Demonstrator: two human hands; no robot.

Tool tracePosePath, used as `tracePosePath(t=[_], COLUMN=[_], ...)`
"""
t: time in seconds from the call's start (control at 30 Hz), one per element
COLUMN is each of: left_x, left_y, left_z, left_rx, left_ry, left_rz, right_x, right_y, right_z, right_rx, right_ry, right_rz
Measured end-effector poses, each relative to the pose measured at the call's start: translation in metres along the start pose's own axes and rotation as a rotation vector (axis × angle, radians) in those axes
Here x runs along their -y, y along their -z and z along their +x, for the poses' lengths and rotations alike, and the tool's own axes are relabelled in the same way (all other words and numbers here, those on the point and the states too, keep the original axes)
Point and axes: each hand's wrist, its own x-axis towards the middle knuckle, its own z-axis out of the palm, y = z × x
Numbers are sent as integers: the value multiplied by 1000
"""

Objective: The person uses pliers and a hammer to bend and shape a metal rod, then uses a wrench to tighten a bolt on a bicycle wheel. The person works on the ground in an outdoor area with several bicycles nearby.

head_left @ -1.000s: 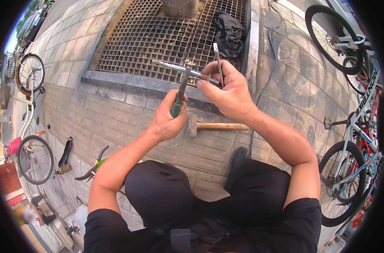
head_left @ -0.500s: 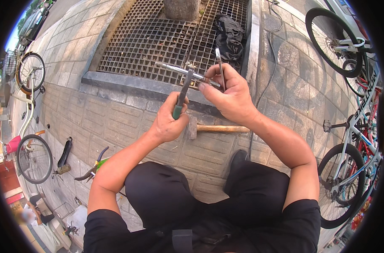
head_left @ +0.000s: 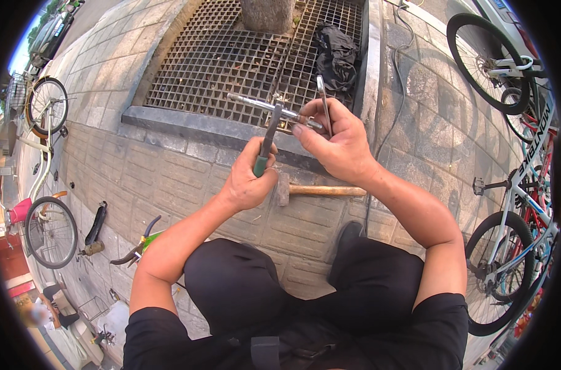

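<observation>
My left hand (head_left: 248,177) is closed around a green-handled tool (head_left: 267,145) with a flat dark metal shaft pointing up and away; its exact kind is unclear. Between the thumb and fingers of my right hand (head_left: 339,137) is a slim silvery metal rod (head_left: 251,102), slanting up to the left. The dark tool's tip overlaps the rod near its middle; whether they touch I cannot tell. A spanner (head_left: 323,102) also stands up from my right hand, its lower part among the fingers. On the paving below lies a hammer (head_left: 327,190) with a wooden handle.
Ahead, a metal grate (head_left: 200,68) with a stone curb surrounds a tree trunk (head_left: 267,13); a black bag (head_left: 336,58) lies on it. Pliers (head_left: 135,250) lie by my left elbow. Bicycles stand at right, one white (head_left: 516,185). Another bicycle (head_left: 43,166) is at left.
Almost nothing has moved. The view has shifted slightly, and both hands keep hold of the same things.
</observation>
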Motion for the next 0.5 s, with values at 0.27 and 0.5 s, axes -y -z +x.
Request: tracePosePath(t=[0.27,0.5], left_x=[3,6], left_y=[1,4], left_z=[0,1], left_rx=[-21,15], left_ry=[34,38], left_rz=[-88,-70], right_x=[2,0], right_y=[4,5], right_z=[-3,-2], right_rx=[0,-15], right_ry=[-16,5], right_rz=[12,-9])
